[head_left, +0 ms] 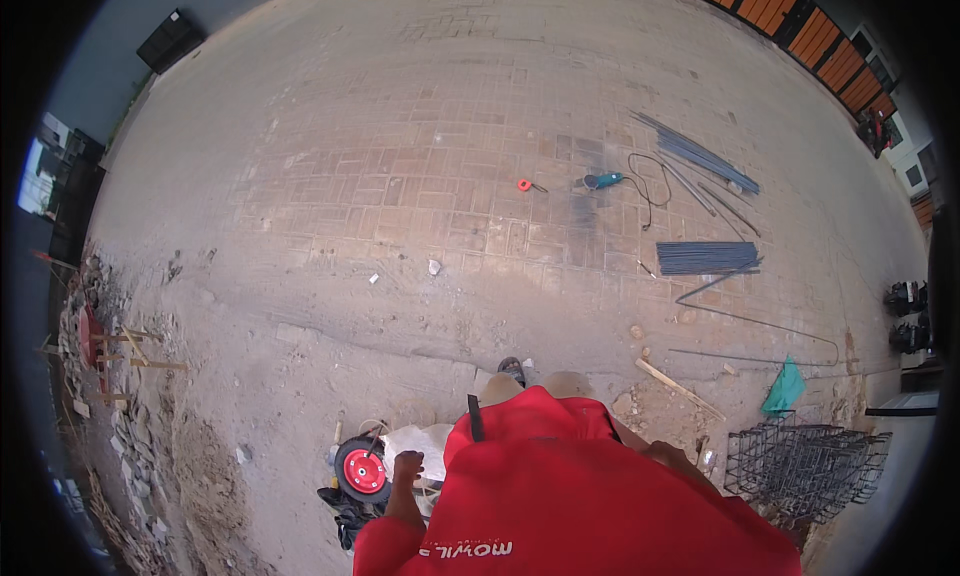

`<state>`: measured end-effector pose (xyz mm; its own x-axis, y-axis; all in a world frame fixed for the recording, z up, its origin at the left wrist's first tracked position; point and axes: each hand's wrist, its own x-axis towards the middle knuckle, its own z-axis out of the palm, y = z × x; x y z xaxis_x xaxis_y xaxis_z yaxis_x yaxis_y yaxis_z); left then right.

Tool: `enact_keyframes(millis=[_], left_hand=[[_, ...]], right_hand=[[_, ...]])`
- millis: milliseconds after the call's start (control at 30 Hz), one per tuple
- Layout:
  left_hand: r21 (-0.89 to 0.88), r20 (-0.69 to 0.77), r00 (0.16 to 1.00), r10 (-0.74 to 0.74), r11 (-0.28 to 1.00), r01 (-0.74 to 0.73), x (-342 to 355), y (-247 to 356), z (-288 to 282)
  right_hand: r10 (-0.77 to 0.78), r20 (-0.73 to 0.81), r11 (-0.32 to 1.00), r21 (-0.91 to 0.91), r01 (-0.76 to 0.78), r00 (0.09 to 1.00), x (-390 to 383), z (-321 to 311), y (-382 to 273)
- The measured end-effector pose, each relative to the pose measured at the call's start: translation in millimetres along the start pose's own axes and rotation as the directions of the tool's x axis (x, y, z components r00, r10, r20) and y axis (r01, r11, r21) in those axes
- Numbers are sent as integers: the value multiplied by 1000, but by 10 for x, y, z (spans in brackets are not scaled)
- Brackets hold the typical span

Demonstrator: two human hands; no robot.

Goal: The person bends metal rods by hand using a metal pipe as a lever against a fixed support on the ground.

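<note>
My left hand (408, 465) hangs beside my red top, its fingers loosely bent and apart, with nothing seen in it. Just left of it lies a black-tyred wheel with a red hub (364, 469). A white sack (415, 439) is behind the hand, and it does not look gripped. My right hand (668, 458) is at my other side, partly covered by the red top; its fingers are hidden. Farther off on the paving are a teal angle grinder (602, 181) with a black cord and a small orange-red tape measure (525, 185).
Bundles of steel rods (707, 257) lie ahead right, near a long bent rod (770, 328). A wooden strip (680, 389) lies closer. Wire rebar cages (805, 466) stand at right under a green cloth (784, 386). Rubble (135, 456) lines the left.
</note>
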<state>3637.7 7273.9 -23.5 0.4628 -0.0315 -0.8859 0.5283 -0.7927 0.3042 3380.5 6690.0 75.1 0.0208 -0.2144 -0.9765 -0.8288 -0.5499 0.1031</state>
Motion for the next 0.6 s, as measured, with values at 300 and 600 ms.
enact_keyframes(millis=[300, 600], left_hand=[[4, -561, 640, 526, 774, -633, 1775, 5608, -1716], [259, -64, 881, 468, 861, -438, 3683, 8087, -1712]], right_hand=[[-203, -106, 964, 155, 218, 973, 1025, -3438, -2134], [-246, -188, 900, 321, 296, 951, 1841, -7135, -3187]])
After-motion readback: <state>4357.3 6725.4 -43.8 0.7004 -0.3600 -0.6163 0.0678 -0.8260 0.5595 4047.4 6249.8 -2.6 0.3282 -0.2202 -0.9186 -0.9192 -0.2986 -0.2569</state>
